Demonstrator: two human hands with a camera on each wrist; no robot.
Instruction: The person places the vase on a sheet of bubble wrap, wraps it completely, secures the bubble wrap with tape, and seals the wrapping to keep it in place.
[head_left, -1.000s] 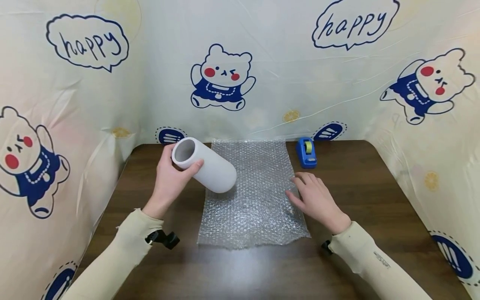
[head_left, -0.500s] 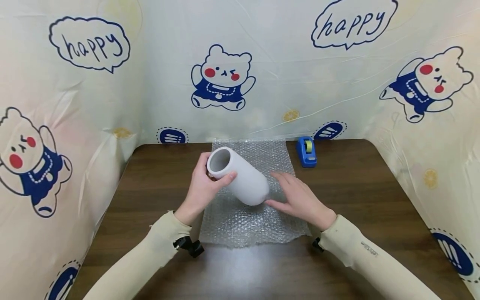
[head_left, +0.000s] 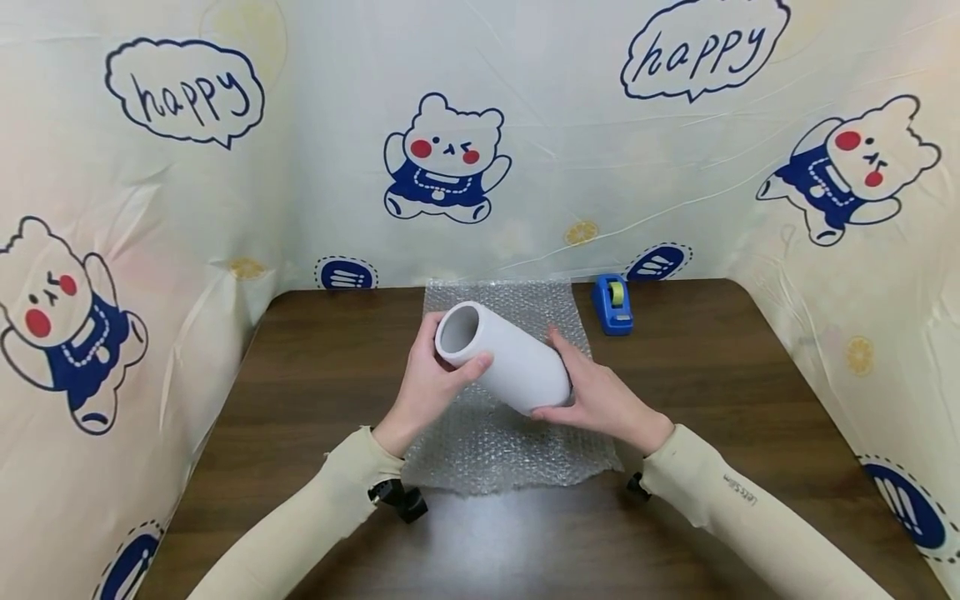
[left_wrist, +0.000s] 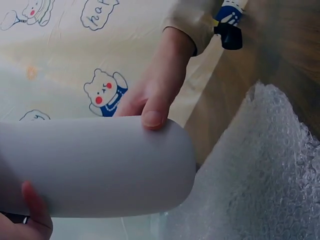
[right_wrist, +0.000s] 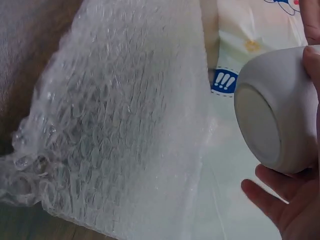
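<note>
A smooth white vase (head_left: 521, 360) is held tilted above a sheet of bubble wrap (head_left: 487, 454), its round mouth toward the upper left. My left hand (head_left: 427, 379) grips the mouth end, thumb on the near side. Round the base end, my right hand (head_left: 603, 398) holds the vase between thumb and fingers. The left wrist view shows the vase's side (left_wrist: 100, 167), with the right hand's thumb (left_wrist: 152, 118) on the base end. In the right wrist view the flat bottom of the vase (right_wrist: 257, 125) shows. Its far side is hidden in the head view.
A blue tape dispenser (head_left: 613, 305) with a yellowish roll stands at the back right of the brown wooden table (head_left: 720, 375). Printed cloth (head_left: 570, 167) encloses the table at the back and both sides. The bubble wrap reaches the table's back edge.
My left hand has carried the vase rightward over the bubble wrap. My right hand has moved left and taken hold of the base end.
</note>
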